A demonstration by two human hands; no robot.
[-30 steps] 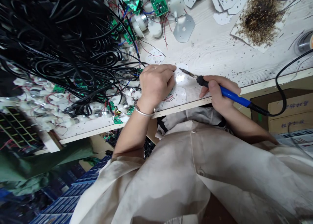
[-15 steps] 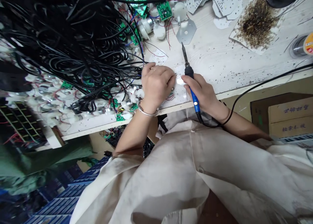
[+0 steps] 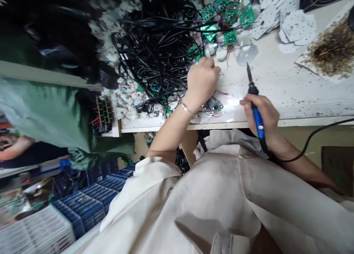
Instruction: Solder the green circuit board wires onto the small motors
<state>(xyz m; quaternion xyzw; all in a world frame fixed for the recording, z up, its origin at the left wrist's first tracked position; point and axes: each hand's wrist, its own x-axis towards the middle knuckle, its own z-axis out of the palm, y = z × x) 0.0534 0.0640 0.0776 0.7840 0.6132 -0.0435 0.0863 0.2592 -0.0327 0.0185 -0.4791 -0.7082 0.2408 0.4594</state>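
Left hand (image 3: 203, 80): your palm and curled fingers hide whatever lies beneath them on the desk (image 3: 290, 99).
Right hand (image 3: 262, 113): your fingers (image 3: 246, 102) cover part of the soldering iron (image 3: 258, 121).
Right edge: it cuts off your scorched sheet (image 3: 332, 52).
Too small: the markings on the green circuit boards (image 3: 231, 37).
Upper left: the dark heap (image 3: 55, 25) is too blurred to name.

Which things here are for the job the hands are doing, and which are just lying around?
Part of the job:
blue-handled soldering iron with a thin metal tip, held in the right hand
small green circuit board with thin wires, beside the left hand

Just lying around:
tangled pile of black cables
flat white punched boards
six-sided silver metal plate
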